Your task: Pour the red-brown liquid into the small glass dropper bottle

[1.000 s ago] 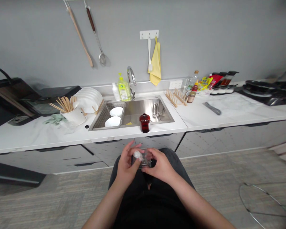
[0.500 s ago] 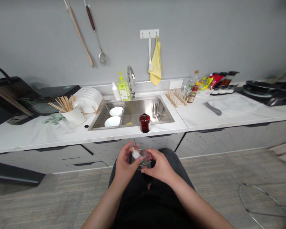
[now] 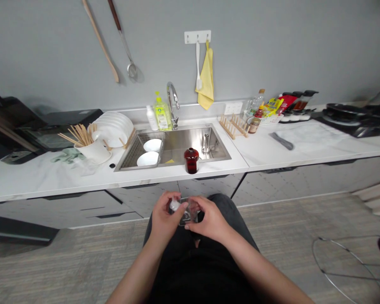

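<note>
Holding a clear plastic case (image 3: 190,210) above dark trousers (image 3: 224,207), a person's left hand (image 3: 166,215) pinched a small white piece (image 3: 175,205) at its edge with curled fingers (image 3: 168,197), while the right hand (image 3: 210,220) gripped the case, fingers pressed together, below a steel sink (image 3: 215,139).

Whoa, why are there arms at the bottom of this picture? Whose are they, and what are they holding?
This picture comes from a small camera worn on a person's head. It looks forward and down, so you see what they see. The arms are that person's own! Their left hand and right hand hold a small see-through container together, with a little white part at its side. In front of them is a white marble-patterned counter with a shiny steel sink set into it. Two round white bowls sit in the sink's wire rack, and a dark red bottle stands just in front.
</note>
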A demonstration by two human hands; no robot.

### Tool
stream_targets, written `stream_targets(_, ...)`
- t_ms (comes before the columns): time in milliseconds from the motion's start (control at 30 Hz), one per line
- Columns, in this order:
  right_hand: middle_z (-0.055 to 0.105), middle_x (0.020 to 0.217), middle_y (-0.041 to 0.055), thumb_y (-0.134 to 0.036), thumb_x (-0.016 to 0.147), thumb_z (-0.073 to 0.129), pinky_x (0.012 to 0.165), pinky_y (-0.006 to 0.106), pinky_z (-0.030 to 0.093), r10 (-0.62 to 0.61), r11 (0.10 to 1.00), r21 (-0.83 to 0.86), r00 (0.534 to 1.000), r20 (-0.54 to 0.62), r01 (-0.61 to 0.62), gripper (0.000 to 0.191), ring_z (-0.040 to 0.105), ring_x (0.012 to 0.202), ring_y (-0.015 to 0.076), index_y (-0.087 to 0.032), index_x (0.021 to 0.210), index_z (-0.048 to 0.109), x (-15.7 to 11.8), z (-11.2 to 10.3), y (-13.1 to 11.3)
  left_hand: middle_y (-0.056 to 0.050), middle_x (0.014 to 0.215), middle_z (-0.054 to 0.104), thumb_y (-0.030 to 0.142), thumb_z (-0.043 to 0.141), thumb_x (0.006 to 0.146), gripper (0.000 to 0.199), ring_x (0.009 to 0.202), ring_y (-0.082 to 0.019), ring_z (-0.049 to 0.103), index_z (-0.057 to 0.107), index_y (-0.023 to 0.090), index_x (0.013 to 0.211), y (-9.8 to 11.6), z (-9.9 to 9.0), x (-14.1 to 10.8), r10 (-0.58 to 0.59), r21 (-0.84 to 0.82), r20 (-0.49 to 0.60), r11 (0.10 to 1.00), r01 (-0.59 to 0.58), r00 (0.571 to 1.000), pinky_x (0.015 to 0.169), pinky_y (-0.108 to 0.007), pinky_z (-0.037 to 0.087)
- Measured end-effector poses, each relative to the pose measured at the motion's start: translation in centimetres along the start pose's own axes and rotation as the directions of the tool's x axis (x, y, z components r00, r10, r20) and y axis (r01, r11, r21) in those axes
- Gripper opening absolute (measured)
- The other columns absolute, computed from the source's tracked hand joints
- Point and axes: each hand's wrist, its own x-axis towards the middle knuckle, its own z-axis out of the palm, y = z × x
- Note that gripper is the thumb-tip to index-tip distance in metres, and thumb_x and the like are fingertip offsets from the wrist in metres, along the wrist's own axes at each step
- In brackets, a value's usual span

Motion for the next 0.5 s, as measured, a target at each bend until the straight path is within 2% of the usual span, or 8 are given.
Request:
stream_targets(67, 0.083, 0.12, 0.0058, -0.014, 0.065, 0.1, 0.093, 0.041, 0.068, 0.01, 1.0, -0.009, 1.0, -0.002, -0.01, 0.077, 0.08, 0.104, 0.0267, -0.025, 0.137, 0.075, 0.0, 0.1, -0.2, -0.003, 0.095, 0.071, 0.038, 0.089, 0.093, 0.02, 0.087, -0.021, 0.068, 0.082, 0.024, 0.105, 0.2, -0.2, 0.0, 0.053, 0.059, 0.031, 0.997, -0.055, 0.998, 0.078, -0.031, 0.054)
stream_targets(133, 0.083, 0.12, 0.0059, -0.015, 0.065, 0.101, 0.092, 0.041, 0.068, 0.026, 1.0, -0.004, 1.0, -0.012, -0.026, 0.075, 0.081, 0.102, 0.0264, -0.025, 0.135, 0.076, 0.1, 0.1, -0.1, -0.007, 0.107, 0.075, 0.041, 0.086, 0.095, 0.027, 0.1, -0.026, 0.072, 0.083, 0.025, 0.117, 0.2, -0.7, -0.1, 0.085, 0.036, 0.071, 0.995, -0.088, 0.994, 0.089, -0.036, 0.058)
stream_targets(233, 0.083, 0.122, 0.0061, -0.016, 0.066, 0.101, 0.094, 0.041, 0.069, 0.039, 0.999, 0.029, 0.999, -0.017, -0.038, 0.074, 0.081, 0.102, 0.0261, -0.025, 0.135, 0.076, 0.2, -0.1, 0.4, -0.012, 0.129, 0.08, 0.042, 0.081, 0.098, 0.043, 0.125, -0.034, 0.075, 0.08, 0.026, 0.139, -0.3, -1.3, -0.3, 0.043, -0.056, 0.124, 0.998, -0.037, 0.991, 0.112, -0.047, 0.059)
stream_targets(333, 0.082, 0.123, 0.0073, -0.017, 0.067, 0.1, 0.095, 0.043, 0.069, 0.047, 0.997, 0.059, 0.998, -0.029, -0.045, 0.072, 0.082, 0.103, 0.0269, -0.025, 0.135, 0.075, 0.4, -0.2, 0.8, -0.011, 0.129, 0.084, 0.04, 0.079, 0.102, 0.042, 0.128, -0.034, 0.077, 0.08, 0.027, 0.141, -1.0, -1.5, -0.4, -0.022, -0.062, 0.162, 0.998, 0.033, 0.986, 0.119, -0.05, 0.057)
stream_targets(400, 0.082, 0.123, 0.0083, -0.019, 0.067, 0.101, 0.094, 0.044, 0.07, 0.061, 0.996, 0.074, 0.997, -0.047, -0.058, 0.072, 0.083, 0.103, 0.0279, -0.024, 0.134, 0.075, 0.5, -0.1, 1.0, -0.011, 0.131, 0.085, 0.04, 0.083, 0.1, 0.041, 0.127, -0.033, 0.078, 0.082, 0.027, 0.139, -1.5, -1.3, -0.4, -0.045, -0.037, 0.143, 0.998, 0.051, 0.989, 0.118, -0.049, 0.058)
stream_targets(500, 0.082, 0.124, 0.0094, -0.021, 0.066, 0.102, 0.094, 0.045, 0.07, 0.071, 0.996, 0.053, 0.995, -0.072, -0.068, 0.075, 0.083, 0.103, 0.0286, -0.023, 0.135, 0.073, 0.5, 0.2, 1.1, -0.012, 0.13, 0.085, 0.043, 0.09, 0.095, 0.042, 0.121, -0.031, 0.08, 0.084, 0.025, 0.132, -2.0, -1.0, -0.4, -0.071, 0.01, 0.034, 0.997, 0.071, 0.997, 0.113, -0.047, 0.061)
